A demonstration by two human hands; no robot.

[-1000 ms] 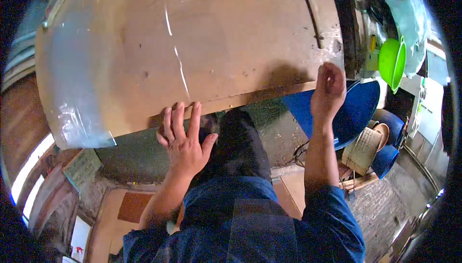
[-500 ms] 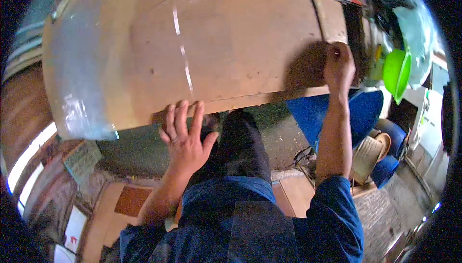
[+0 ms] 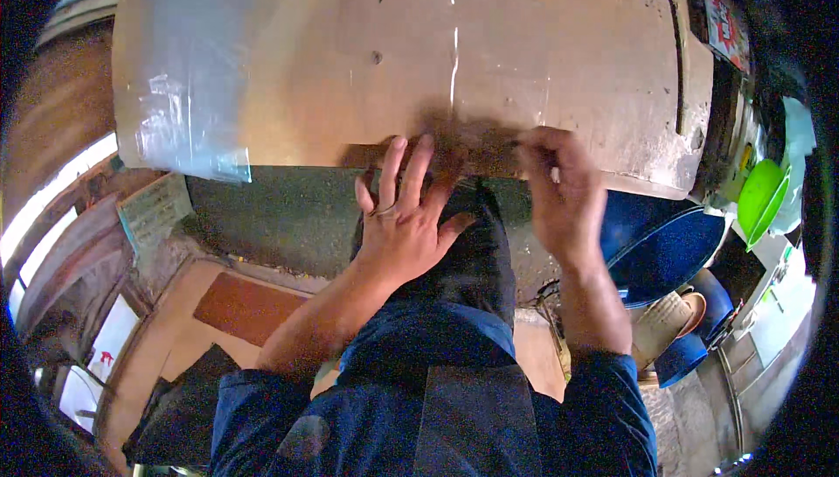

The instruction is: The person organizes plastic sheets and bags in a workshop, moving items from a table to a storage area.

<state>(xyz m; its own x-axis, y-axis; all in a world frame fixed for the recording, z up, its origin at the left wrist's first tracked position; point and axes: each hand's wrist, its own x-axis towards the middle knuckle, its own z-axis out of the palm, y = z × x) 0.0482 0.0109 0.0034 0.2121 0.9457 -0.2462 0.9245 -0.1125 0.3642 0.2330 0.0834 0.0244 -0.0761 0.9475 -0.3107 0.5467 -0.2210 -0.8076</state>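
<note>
A wide tan board-like table top (image 3: pixel 297 58) spans the space before me. My left hand (image 3: pixel 402 224) lies palm down at its front edge, fingers spread, the fingertips on the board. To its right, my right hand (image 3: pixel 564 184) hovers at the same edge with fingers curled together and blurred. Whatever may be pinched in them is too small to make out. Beyond the hands, two thin white strips (image 3: pixel 454 66) run in a line away from me. Near the right end lies a narrow dark strip (image 3: pixel 676 58), a stick or a slot.
Clear plastic sheeting (image 3: pixel 188 119) covers the left end of the board. A blue tub (image 3: pixel 669 254) stands below the right end, and a bright green basin (image 3: pixel 760 197) is farther right. Behind the board's right end is a printed packet (image 3: pixel 724 27).
My right hand has come from beside the dark strip leftward to the front edge, near my left hand. The view has swung left, so the table appears farther right.
</note>
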